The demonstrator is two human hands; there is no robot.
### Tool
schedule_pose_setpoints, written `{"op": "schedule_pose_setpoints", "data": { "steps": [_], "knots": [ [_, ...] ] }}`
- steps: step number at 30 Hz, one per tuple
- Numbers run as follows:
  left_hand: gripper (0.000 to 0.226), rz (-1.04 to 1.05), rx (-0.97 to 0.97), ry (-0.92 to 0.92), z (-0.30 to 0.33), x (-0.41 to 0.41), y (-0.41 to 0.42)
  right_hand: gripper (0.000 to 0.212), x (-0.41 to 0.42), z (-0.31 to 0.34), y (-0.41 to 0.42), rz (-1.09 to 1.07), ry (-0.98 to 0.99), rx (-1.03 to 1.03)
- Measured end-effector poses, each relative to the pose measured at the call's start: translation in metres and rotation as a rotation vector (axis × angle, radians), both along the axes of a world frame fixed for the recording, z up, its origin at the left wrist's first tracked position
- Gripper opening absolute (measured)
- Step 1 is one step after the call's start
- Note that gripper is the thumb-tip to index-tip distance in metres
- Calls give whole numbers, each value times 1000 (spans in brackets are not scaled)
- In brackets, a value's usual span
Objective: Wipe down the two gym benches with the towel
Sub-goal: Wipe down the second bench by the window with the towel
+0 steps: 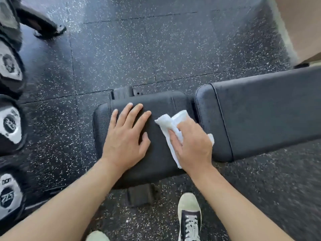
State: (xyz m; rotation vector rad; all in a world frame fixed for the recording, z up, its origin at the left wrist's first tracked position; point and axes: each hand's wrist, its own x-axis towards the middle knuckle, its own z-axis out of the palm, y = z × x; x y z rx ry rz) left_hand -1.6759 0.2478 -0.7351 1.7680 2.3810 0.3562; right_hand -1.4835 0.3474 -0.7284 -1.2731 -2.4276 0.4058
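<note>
The right hand [192,141] presses a soft, light towel [169,121] to the bench seat [161,159] — fingers curled round its bunched middle. The left hand [126,134] rests flat, holding nothing.

Bench [260,108] cut by right edge.

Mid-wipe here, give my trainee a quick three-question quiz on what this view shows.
1. Which hand grips the towel?
2. True or false: the left hand lies flat on the seat pad.
3. What stands along the frame's left edge: A) dumbbells, B) chairs, C) buckets?

Key: 1. The right hand, pressing the towel onto the seat pad near the gap to the long pad. 2. True. 3. A.
</note>
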Motion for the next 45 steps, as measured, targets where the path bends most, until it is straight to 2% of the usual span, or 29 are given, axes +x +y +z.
{"op": "schedule_pose_setpoints", "data": {
  "steps": [3,6,7,11,16,18,21,24,27,30,33,35,39,42,45],
  "knots": [
    [66,-69,-26,72,-2,2,0,31,38,-9,-51,-55,76,-42],
    [77,-418,-53,142,-1,2,6,25,59,-19,-81,-276,167,-127],
    [77,-477,-58,142,0,1,9,24,60,-22,-81,-386,181,-154],
    [69,-435,-42,71,4,0,9,27,46,-28,-68,-728,291,-226],
    [65,-400,-35,29,6,7,7,17,-1,-32,-103,-1125,684,-269],
    [64,-399,-40,33,6,7,5,18,-32,-38,-140,-1222,846,-366],
    [63,-399,-32,19,5,6,4,38,-98,-38,-212,-1270,1041,-562],
    [63,-396,7,16,3,8,4,35,-141,-34,-243,-1318,1114,-646],
    [63,-395,22,26,0,7,4,40,-125,-40,-218,-1358,1125,-513],
    [64,-389,28,18,-1,6,3,25,-76,-49,-160,-1415,1132,-355],
    [63,-402,51,19,-2,5,4,21,-37,-51,-115,-1489,1132,-279],
    [63,-423,59,34,-1,5,4,18,-37,-47,-119,-1453,1132,-294],
    [64,-411,36,33,2,8,4,19,-86,-42,-180,-1333,1206,-442],
    [64,-419,40,33,2,7,5,28,-118,-37,-212,-1341,1208,-464],
    [64,-419,45,35,0,6,5,25,-111,-38,-204,-1351,1189,-460]
  ]
}}
